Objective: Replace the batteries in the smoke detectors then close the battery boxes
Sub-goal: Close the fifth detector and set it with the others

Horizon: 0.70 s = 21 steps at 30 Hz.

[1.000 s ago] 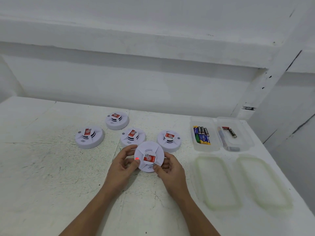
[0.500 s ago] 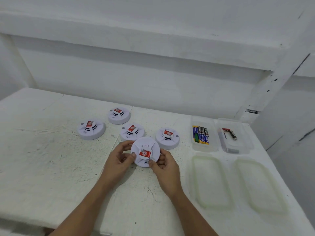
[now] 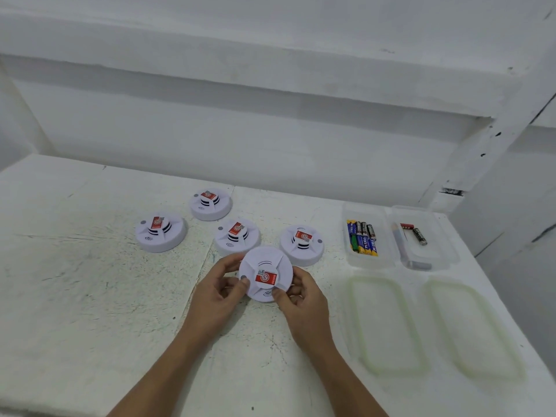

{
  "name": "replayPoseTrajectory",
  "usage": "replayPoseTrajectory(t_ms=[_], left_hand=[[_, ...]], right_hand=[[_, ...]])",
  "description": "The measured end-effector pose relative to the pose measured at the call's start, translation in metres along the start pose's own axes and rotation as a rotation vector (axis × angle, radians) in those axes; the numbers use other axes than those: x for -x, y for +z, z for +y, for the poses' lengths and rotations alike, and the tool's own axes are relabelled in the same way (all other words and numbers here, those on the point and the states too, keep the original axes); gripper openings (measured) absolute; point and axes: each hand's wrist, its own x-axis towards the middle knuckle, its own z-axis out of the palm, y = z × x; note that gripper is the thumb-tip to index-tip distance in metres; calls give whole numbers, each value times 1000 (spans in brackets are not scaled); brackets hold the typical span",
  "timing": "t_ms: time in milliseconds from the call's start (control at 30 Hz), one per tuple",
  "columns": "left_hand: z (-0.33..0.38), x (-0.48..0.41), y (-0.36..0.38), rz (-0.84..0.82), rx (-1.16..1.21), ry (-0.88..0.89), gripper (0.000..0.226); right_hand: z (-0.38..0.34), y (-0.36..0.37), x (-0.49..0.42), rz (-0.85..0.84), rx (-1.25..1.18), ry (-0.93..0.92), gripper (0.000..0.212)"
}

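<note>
I hold a round white smoke detector [image 3: 266, 270] with a red label, tilted face up just above the table. My left hand [image 3: 218, 291] grips its left rim, thumb on the front. My right hand [image 3: 301, 299] grips its lower right rim. Several more white detectors stand behind it, one at the left [image 3: 160, 232], one at the back [image 3: 210, 203], one in the middle [image 3: 237, 235] and one at the right [image 3: 301, 244]. A clear box [image 3: 350, 257] holds several blue and black batteries [image 3: 362, 236]. A second clear box [image 3: 445, 251] holds a black battery [image 3: 419, 236] and a red one.
Two clear lids with pale green seals lie flat on the white table, one [image 3: 388, 323] in front of each box and the other [image 3: 472, 329] near the right edge. A white wall and ledge rise behind the table. The table's right edge runs close past the lids.
Both hands have turned the detector anticlockwise, so its red label has swung round. The camera has tilted a little; the detector stays in the same spot.
</note>
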Motion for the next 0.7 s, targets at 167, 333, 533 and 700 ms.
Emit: replayPoseTrajectory(t_ms=[167,333,533,700], left_hand=[[-1,-3,-1,-10,-24,-5,37],[-7,-6,-2,-11,-44,-23,37],[-11,-9,-1,17,-47,5,37],[-7,-16,-1,-1,-54,88,41]], right_hand=[[-2,2,-1,27,29,6,36],[-4,3,-1,35,27,2,36],[-4,6,-2,49,-13,22,37],[-6,5,-6,54,-108,37,56]])
